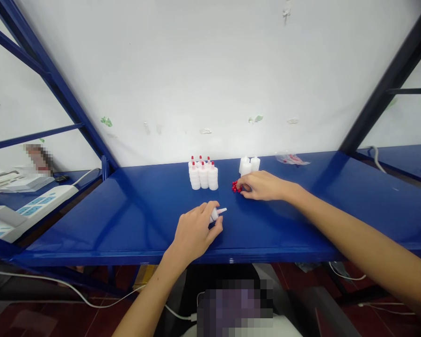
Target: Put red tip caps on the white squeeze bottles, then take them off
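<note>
My left hand [199,229] is closed around a white squeeze bottle [214,215], tilted so that its bare pointed nozzle faces right. The hand covers most of the bottle. My right hand [257,186] reaches across to a small pile of red caps [235,187]; its fingers are curled down at the pile's right side. Whether a cap is between those fingertips is hidden. Upright white bottles with red caps [203,175] stand in a tight group left of the pile. Behind my right hand stand several white bottles [245,166] with no red caps showing.
All of these are on a blue table [143,201] against a white wall. A clear plastic bag [292,159] with red markings lies at the back right. Blue frame posts [66,84] rise at the left. Further left is a white power strip [38,208].
</note>
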The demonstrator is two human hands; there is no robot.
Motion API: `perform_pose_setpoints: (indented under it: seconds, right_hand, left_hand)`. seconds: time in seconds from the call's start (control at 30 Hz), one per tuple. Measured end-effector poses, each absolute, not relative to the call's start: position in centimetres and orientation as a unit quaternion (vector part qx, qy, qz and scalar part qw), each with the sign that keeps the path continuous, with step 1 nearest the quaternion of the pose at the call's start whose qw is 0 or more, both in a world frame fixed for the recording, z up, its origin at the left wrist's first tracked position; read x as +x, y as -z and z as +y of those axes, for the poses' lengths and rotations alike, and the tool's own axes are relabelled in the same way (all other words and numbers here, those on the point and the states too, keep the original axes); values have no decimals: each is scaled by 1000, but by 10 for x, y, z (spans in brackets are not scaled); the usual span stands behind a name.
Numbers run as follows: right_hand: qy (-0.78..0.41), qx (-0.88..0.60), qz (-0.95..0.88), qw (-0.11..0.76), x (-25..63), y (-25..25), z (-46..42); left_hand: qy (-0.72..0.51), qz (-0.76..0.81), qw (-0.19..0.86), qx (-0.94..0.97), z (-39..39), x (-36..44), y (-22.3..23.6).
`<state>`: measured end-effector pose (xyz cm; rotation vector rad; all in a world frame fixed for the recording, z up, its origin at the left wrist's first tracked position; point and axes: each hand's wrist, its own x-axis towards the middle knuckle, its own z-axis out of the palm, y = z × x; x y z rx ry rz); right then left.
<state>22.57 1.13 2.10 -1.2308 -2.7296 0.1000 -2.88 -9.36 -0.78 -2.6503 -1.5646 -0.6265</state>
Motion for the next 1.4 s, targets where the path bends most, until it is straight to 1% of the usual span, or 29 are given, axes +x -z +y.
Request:
perform_pose_setpoints:
  seconds: [0.3, 0.6, 0.7, 0.8, 0.9, 1.0, 1.1, 1.2, 1.33, 1.4]
  right_hand:
    - [-23, -421, -903, 78, 222, -26, 8]
    - [-11, -417, -904, 96, 223, -19, 13]
    - [-12, -414, -902, 120, 222, -20, 10]
    - [-55, -380, -909, 160, 213, -22, -1]
    - [-99, -302, -932, 175, 197, -20, -17]
    - [-110, -235, -950, 172, 185, -17, -29]
    - [-115, -205, -952, 196, 184, -15, -32]
    - [-90, -197, -952, 218, 185, -15, -33]
    - [-37, -186, -958, 216, 182, -17, -36]
    - [10, -213, -951, 223, 184, -20, -33]
  left_hand:
    - [200, -495, 1, -846, -94, -29, 7]
    - [197, -494, -1, -847, -94, -28, 7]
    - [200, -492, -3, -847, -94, -29, 8]
    - [208, -481, -15, -852, -93, -30, 8]
    - [217, -470, -26, -855, -92, -32, 9]
    - [224, -464, -47, -855, -91, -32, 8]
    - [227, -467, -61, -853, -91, -32, 8]
    - [230, -468, -62, -851, -90, -31, 8]
    - [229, -471, -54, -850, -91, -31, 8]
    - [233, -483, -49, -843, -92, -30, 9]
